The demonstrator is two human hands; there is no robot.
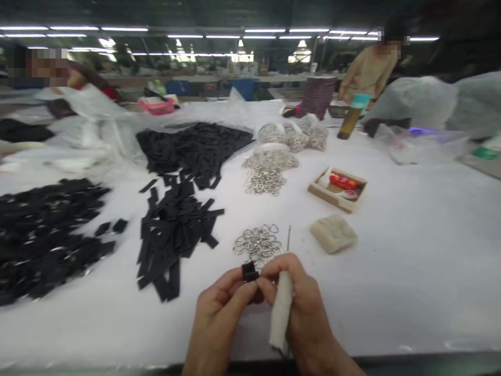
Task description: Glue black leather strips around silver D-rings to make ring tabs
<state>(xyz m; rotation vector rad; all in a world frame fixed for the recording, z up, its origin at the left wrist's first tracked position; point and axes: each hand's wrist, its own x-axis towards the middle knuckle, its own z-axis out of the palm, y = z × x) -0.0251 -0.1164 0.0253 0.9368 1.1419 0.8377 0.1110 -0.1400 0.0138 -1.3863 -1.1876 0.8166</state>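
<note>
My left hand [225, 303] pinches a small folded black fabric strip [249, 271] between thumb and fingers. Against the same strip, the thumb and forefinger of my right hand [303, 303] are closed at its right side. An awl [281, 313] with a pale wrapped handle is tucked in my right hand, its thin metal point sticking up away from me. Whether a ring sits inside the fold is hidden by my fingers. Just beyond my hands lies a small heap of loose metal rings [258, 243]. A pile of flat black strips [176, 224] spreads to their left.
At far left lies a heap of black pieces with metal glints [50, 235]. Bagged rings [293, 134] stand behind loose ones. To the right are a yellowish block [334, 233], a shallow box [356, 203] and a bottle [352, 120]. Two people are across the table [410, 292].
</note>
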